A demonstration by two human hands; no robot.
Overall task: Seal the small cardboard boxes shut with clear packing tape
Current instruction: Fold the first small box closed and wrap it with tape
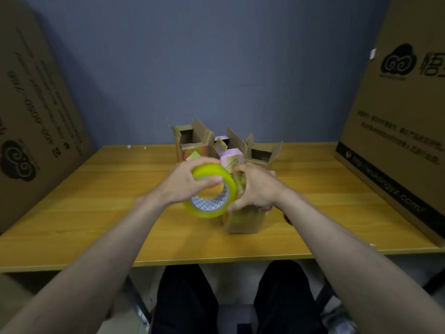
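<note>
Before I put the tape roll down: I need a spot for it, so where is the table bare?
Bare wood on the wooden table lies left of the left hand, and right of the small cardboard box up to the large printed carton. It is crowded behind the hands, around the open boxes.

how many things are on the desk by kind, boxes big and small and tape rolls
Small brown cardboard boxes: 4, at and, partly hidden
Small pink carton: 1
Large printed cardboard boxes: 2
Yellowish clear packing tape roll: 1
Total: 8
</note>
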